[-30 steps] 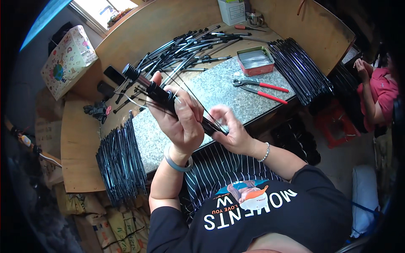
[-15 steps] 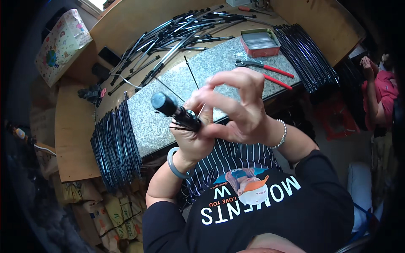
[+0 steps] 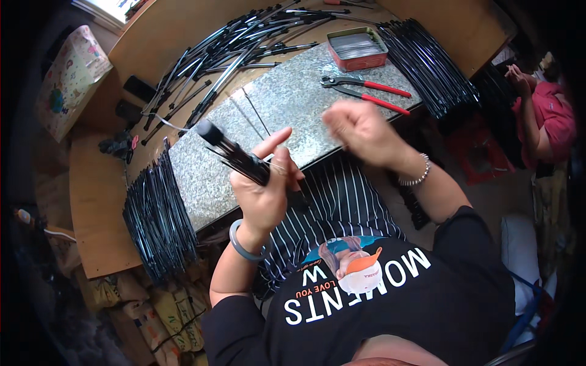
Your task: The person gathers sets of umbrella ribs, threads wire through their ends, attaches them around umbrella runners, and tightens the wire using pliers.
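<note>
My left hand (image 3: 259, 192) is closed round a black umbrella frame (image 3: 235, 155), its round-capped end pointing up and left. Two thin black ribs (image 3: 256, 111) stick out from it over the worktop, and a fine pale wire (image 3: 279, 166) shows at the left thumb. My right hand (image 3: 366, 133) is apart from the frame, over the worktop's front edge. Its fingers are curled in but blurred, so whether they hold anything is not visible. Nearest to it lie pliers with red handles (image 3: 369, 94).
A tin (image 3: 360, 61) of thin silvery wires stands on the speckled worktop (image 3: 195, 177). Bundles of black rods lie at the left (image 3: 160, 219) and right (image 3: 430, 70). Silver and black shafts (image 3: 226, 67) are heaped behind. Another person in pink (image 3: 552, 122) sits at the right.
My right hand has come away from the frame and the left hand, shifting right, and is blurred. The left hand, still holding the frame, has moved slightly left. The whole view has shifted a little.
</note>
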A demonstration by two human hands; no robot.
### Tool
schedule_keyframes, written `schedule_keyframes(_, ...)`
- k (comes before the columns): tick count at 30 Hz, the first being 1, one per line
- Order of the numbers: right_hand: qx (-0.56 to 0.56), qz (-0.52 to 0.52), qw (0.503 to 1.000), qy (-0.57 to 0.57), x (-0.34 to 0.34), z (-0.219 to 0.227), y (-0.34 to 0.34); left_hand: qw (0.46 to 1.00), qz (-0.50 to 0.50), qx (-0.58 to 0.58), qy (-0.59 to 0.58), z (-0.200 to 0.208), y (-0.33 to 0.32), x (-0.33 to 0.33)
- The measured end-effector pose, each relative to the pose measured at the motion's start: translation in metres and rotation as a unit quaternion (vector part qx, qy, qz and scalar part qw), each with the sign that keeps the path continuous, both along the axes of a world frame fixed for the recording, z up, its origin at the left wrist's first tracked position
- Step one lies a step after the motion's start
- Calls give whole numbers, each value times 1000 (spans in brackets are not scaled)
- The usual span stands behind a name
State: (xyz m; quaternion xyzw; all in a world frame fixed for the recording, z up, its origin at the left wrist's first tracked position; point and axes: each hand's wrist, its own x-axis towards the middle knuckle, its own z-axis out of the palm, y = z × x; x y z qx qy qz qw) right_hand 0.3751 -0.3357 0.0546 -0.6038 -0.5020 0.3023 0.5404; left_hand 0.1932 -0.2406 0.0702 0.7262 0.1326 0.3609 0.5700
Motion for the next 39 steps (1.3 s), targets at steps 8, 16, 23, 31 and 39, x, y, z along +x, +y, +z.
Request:
schedule_keyframes(8,-57,-201,814,-542,97,-74,-32,986,18,-163,-27,9,8,-4)
schedule_keyframes(16,-68,-138,824,-545,85,-61,-37,987,27,-157,-26,3,13,-3)
schedule_keyframes(23,-109,-99,955,-257,65,-36,-57,989,44,-142,-7,-2,17,2)
schedule_keyframes(31,132,-64,806,-573,-3,57,-43,985,57,-162,12,-8,22,7)
schedule_keyframes(39,171,-56,747,-640,-2,53,-35,982,30,-184,-8,-8,26,5)
